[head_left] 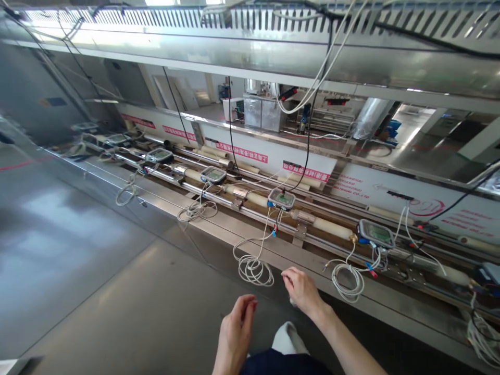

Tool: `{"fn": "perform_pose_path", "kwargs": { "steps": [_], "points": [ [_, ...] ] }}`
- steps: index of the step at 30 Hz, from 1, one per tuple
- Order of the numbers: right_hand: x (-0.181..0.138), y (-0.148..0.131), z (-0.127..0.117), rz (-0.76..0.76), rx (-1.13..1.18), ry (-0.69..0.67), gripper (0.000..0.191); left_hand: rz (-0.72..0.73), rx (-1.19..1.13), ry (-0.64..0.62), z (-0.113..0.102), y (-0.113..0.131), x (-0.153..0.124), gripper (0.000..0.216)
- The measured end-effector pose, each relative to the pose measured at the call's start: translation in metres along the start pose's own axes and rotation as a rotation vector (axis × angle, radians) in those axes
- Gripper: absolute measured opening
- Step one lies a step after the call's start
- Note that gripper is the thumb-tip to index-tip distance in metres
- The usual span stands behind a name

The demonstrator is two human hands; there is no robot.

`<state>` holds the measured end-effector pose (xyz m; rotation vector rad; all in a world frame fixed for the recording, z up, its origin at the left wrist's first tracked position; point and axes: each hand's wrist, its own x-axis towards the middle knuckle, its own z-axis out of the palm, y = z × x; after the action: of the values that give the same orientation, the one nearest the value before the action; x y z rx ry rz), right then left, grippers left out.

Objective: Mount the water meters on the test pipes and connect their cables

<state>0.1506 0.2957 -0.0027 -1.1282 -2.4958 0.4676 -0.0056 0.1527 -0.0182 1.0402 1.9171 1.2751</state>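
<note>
Two bare hands hover just short of a coiled white cable [255, 270] on the bench [219, 237]: right hand [301, 290] apparently empty with fingers curled, left hand [236, 328] open.

A glossy stainless-steel bench [219, 229] carries smooth white plastic-coated cable coils [253, 270] and matt cream tubes [332, 227].

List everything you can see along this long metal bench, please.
display meters: at least five, grey with pale screens, spaced along the line
coiled cables: several, white, hanging below the meters
pipe sections: several, cream, clamped end to end on the rail
bench: one, steel, running left to right
banner: white with red lettering, behind the line
overhead duct: one, shiny metal, above
left hand: bare, empty, fingers curled, in the air
right hand: bare, empty, nearest the bench edge
</note>
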Motion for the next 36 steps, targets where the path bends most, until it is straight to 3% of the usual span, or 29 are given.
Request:
{"fn": "perform_pose_path", "kwargs": {
  "steps": [6, 14, 18, 21, 23, 29, 34, 36],
  "points": [
    [0.037, 0.027, 0.027, 0.187, -0.031, -0.099, 0.022, -0.04, -0.042, -0.033, -0.021, -0.009, 0.025, 0.028],
    [0.115, 0.071, 0.077, 0.381, 0.084, -0.055, 0.034, -0.061, -0.064, 0.005, -0.04, 0.005, 0.088, 0.026],
    [0.151, 0.083, 0.098, 0.402, 0.18, -0.034, 0.042, -0.048, -0.007, -0.072, -0.034, 0.02, 0.126, 0.026],
    [0.164, 0.09, 0.103, 0.386, 0.219, -0.033, 0.028, -0.029, 0.024, -0.179, -0.02, 0.031, 0.149, 0.027],
    [0.164, 0.094, 0.1, 0.384, 0.217, -0.024, 0.015, -0.031, 0.011, -0.284, -0.009, 0.037, 0.161, 0.028],
    [0.13, 0.104, 0.068, 0.49, 0.153, 0.035, 0.016, -0.093, -0.042, -0.652, 0.013, 0.043, 0.188, 0.033],
    [0.091, 0.09, 0.048, 0.651, 0.115, 0.111, 0.021, -0.017, 0.065, -0.895, 0.006, 0.037, 0.211, 0.036],
    [0.085, 0.069, 0.045, 0.764, 0.26, 0.193, 0.024, -0.009, 0.086, -0.981, -0.003, 0.031, 0.219, 0.037]
  ]
}}
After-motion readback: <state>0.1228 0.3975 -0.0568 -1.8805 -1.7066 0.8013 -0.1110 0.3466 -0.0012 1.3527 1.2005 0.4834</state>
